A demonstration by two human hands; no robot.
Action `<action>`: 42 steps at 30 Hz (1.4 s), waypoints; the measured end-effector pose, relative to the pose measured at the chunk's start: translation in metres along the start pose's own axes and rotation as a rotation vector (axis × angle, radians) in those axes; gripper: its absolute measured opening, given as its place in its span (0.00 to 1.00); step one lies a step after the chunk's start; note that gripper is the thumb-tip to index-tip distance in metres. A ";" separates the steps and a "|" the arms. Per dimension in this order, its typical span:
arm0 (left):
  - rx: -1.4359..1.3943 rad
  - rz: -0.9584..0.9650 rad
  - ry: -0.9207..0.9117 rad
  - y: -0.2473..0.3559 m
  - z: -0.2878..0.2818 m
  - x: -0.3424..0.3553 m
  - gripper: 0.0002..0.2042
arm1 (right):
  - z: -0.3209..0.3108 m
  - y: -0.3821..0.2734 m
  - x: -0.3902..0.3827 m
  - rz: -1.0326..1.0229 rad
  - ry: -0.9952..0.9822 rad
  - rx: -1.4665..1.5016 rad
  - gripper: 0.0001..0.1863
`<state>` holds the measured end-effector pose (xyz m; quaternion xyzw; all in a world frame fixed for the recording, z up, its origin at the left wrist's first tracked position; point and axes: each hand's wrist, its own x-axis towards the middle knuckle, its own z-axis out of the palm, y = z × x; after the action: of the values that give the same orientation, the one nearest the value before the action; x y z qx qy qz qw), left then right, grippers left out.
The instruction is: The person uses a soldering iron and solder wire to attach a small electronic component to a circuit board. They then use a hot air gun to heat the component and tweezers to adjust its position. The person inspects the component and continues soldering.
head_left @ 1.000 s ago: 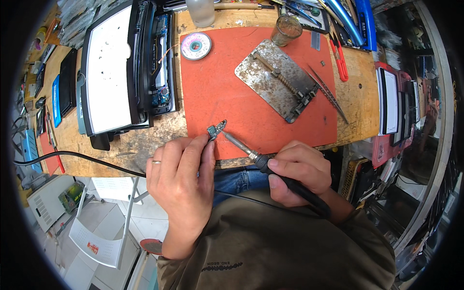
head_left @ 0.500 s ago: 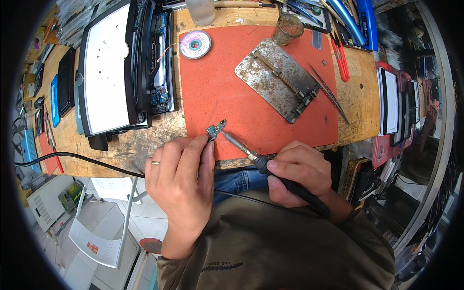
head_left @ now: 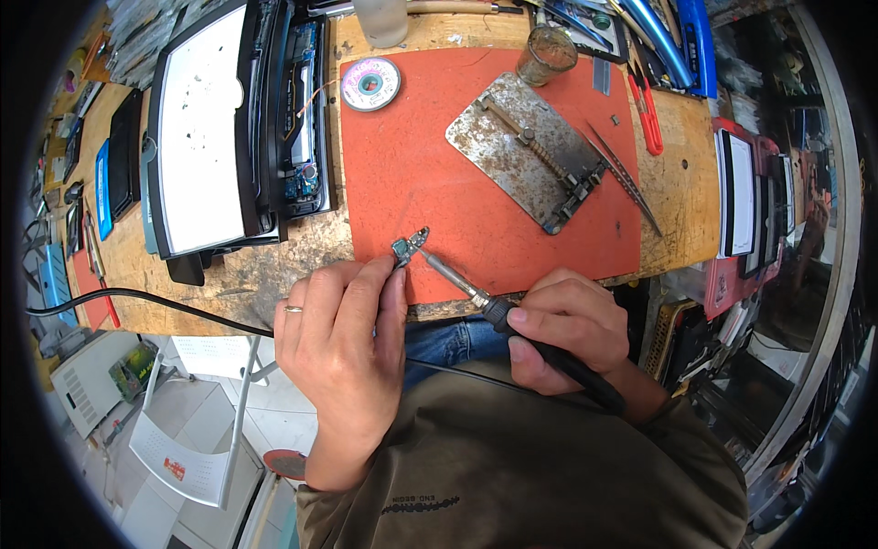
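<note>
My left hand [head_left: 343,320] pinches a small circuit board [head_left: 412,242] between thumb and fingertips, above the near left part of a red mat [head_left: 412,165]. Small metal parts show on the board, too small to name. In my right hand [head_left: 569,331] is a soldering iron [head_left: 489,311] with a black handle and a metal shaft. Its tip points up and left, at or very close to the right side of the board; whether they touch I cannot tell. A black cord [head_left: 183,300] runs across the bench edge toward my left hand and passes behind it.
A metal board holder [head_left: 526,151] lies on the mat, with tweezers [head_left: 631,188] to its right. A spool of desoldering braid [head_left: 369,84] and a dirty glass [head_left: 547,57] stand farther back. An opened electronic device [head_left: 306,137] with a white panel [head_left: 206,137] occupies the left.
The soldering iron's tip has drawn back very slightly from the board. Both hands keep their grip and have hardly moved.
</note>
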<state>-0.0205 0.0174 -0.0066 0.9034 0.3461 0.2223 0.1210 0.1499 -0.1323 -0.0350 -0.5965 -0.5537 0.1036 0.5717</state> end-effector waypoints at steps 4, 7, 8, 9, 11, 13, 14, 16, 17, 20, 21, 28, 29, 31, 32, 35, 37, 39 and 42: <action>-0.005 -0.009 -0.003 0.000 0.001 0.000 0.10 | -0.001 0.000 0.000 -0.002 -0.028 -0.019 0.17; -0.010 -0.008 -0.001 0.000 0.000 0.001 0.10 | 0.000 0.000 0.000 0.000 -0.012 -0.005 0.18; -0.007 0.001 0.002 0.000 0.000 0.001 0.10 | 0.000 0.000 0.000 0.000 -0.013 -0.009 0.18; -0.008 0.002 0.001 0.000 0.000 0.001 0.10 | 0.000 0.000 0.000 0.000 -0.013 -0.013 0.18; -0.008 0.005 -0.001 0.000 0.000 0.001 0.10 | 0.000 0.000 -0.001 0.002 -0.011 -0.016 0.18; -0.007 -0.008 -0.005 0.000 0.000 0.001 0.10 | 0.000 0.001 -0.001 0.002 -0.014 -0.011 0.18; -0.003 0.001 0.001 0.000 0.000 0.000 0.10 | 0.000 0.001 -0.001 0.001 -0.017 -0.013 0.18; -0.002 -0.007 -0.007 0.000 0.000 0.001 0.10 | -0.001 0.001 -0.002 0.004 -0.025 -0.025 0.18; 0.000 0.007 0.000 0.001 0.000 0.001 0.10 | -0.002 0.001 -0.002 0.002 -0.023 -0.015 0.18; 0.004 0.008 0.003 0.000 0.000 0.001 0.10 | -0.007 -0.003 -0.004 0.007 -0.005 -0.002 0.17; 0.006 0.007 0.004 0.000 0.000 0.001 0.10 | -0.008 -0.005 -0.005 0.010 0.027 -0.002 0.17; 0.016 -0.017 0.001 0.000 0.002 -0.002 0.10 | -0.015 -0.010 -0.002 -0.049 -0.008 -0.250 0.15; -0.004 0.009 0.023 -0.001 0.002 -0.002 0.11 | -0.016 -0.012 -0.001 0.019 -0.115 -0.310 0.15; -0.040 0.032 0.048 -0.004 0.002 -0.002 0.11 | -0.018 -0.017 0.000 -0.040 -0.053 -0.286 0.15; -0.025 0.041 0.052 -0.005 0.001 -0.002 0.11 | -0.021 -0.020 0.000 -0.082 0.000 -0.257 0.15; -0.027 0.080 0.051 -0.007 -0.001 -0.007 0.11 | -0.024 -0.020 -0.001 -0.101 -0.006 -0.296 0.15; -0.051 0.088 0.012 -0.007 -0.005 -0.013 0.11 | -0.026 -0.019 -0.002 -0.086 -0.103 -0.365 0.15; -0.078 0.050 0.026 -0.007 -0.007 -0.017 0.10 | -0.028 -0.018 -0.004 -0.134 -0.018 -0.287 0.16; -0.081 0.010 0.066 -0.011 -0.009 -0.018 0.08 | -0.027 -0.015 -0.007 -0.135 0.039 -0.263 0.16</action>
<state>-0.0435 0.0136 -0.0085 0.8916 0.3359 0.2668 0.1450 0.1598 -0.1569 -0.0174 -0.6297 -0.5902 -0.0201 0.5047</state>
